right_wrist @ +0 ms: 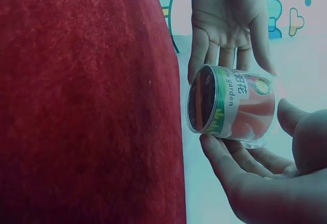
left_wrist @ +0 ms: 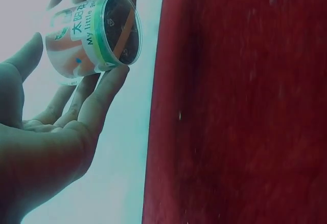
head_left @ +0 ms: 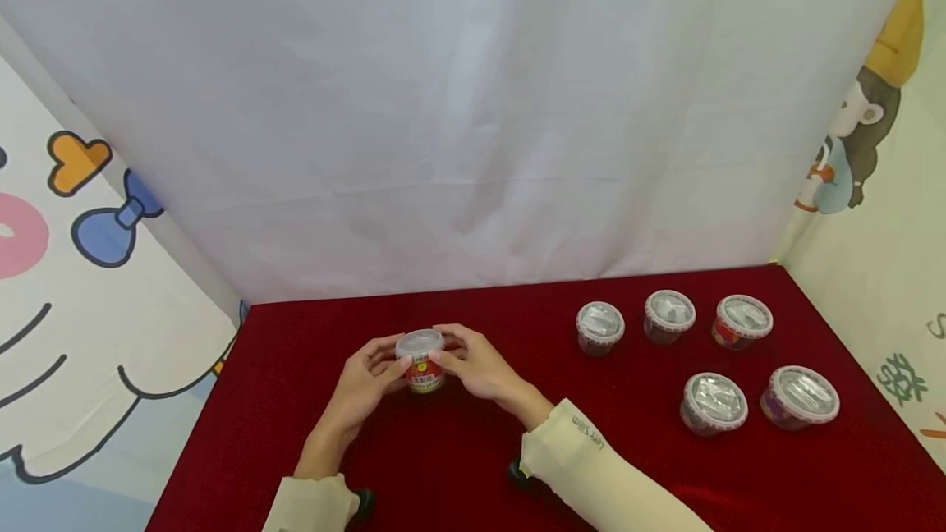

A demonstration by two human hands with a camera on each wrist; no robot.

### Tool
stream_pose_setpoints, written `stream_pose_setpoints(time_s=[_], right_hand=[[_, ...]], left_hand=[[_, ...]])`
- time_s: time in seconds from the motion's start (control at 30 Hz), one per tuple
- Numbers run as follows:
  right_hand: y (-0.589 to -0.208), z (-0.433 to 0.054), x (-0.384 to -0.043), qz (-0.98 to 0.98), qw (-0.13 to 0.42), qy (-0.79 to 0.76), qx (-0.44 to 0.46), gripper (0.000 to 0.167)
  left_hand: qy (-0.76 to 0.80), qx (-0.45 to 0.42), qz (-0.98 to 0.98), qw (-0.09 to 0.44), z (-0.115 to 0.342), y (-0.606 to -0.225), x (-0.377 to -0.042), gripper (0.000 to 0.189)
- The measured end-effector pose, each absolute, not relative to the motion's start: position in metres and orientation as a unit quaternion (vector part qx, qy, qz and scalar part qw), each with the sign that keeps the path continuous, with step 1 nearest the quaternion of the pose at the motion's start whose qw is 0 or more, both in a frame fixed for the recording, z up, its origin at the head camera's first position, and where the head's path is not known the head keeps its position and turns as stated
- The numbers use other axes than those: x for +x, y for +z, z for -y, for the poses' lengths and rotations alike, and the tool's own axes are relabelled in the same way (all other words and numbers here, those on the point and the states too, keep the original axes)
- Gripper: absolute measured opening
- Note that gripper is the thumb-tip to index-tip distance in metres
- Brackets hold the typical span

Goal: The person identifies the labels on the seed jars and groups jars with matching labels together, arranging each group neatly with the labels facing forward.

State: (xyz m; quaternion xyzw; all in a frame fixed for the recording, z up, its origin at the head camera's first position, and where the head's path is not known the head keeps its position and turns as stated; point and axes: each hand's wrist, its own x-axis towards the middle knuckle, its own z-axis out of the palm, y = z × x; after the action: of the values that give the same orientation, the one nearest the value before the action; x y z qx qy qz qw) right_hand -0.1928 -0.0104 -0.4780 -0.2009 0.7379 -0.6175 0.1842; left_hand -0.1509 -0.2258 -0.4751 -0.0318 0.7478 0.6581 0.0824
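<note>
A small clear plastic jar (head_left: 424, 369) with a red and green printed label is held up between both hands, above the dark red cloth. The left hand (head_left: 358, 388) grips its left side, thumb in front and fingers behind. From the other side the right hand (head_left: 484, 368) holds it the same way, thumb near the lid rim. Seen in the left wrist view, the jar (left_wrist: 74, 42) shows its clear base with dark contents and an orange strip. The label on the jar (right_wrist: 245, 106) in the right wrist view reads "garden".
Several lidded tubs stand on the right of the red-covered table (head_left: 281, 368): a back row with a small tub (head_left: 600, 328), a middle tub (head_left: 668, 317) and a red-sided tub (head_left: 742, 322), and in front two more tubs (head_left: 714, 405). A white curtain (head_left: 473, 121) hangs behind.
</note>
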Motion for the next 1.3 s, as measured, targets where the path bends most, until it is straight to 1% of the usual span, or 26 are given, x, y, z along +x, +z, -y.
stream_pose_setpoints(time_s=[0.27, 0.73, 1.3], right_hand=[[-0.481, 0.027, -0.200, -0.736, 0.175, -0.618, -0.213, 0.046], [-0.483, 0.052, -0.208, -0.739, 0.182, -0.615, -0.207, 0.046], [-0.493, 0.081, -0.216, -0.747, 0.154, -0.613, -0.206, 0.047]], left_hand=[[0.660, -0.036, -0.745, 0.090, 0.243, -0.474, -0.156, 0.050], [0.657, -0.035, -0.748, 0.089, 0.267, -0.477, -0.161, 0.053], [0.658, -0.034, -0.748, 0.079, 0.293, -0.485, -0.168, 0.055]])
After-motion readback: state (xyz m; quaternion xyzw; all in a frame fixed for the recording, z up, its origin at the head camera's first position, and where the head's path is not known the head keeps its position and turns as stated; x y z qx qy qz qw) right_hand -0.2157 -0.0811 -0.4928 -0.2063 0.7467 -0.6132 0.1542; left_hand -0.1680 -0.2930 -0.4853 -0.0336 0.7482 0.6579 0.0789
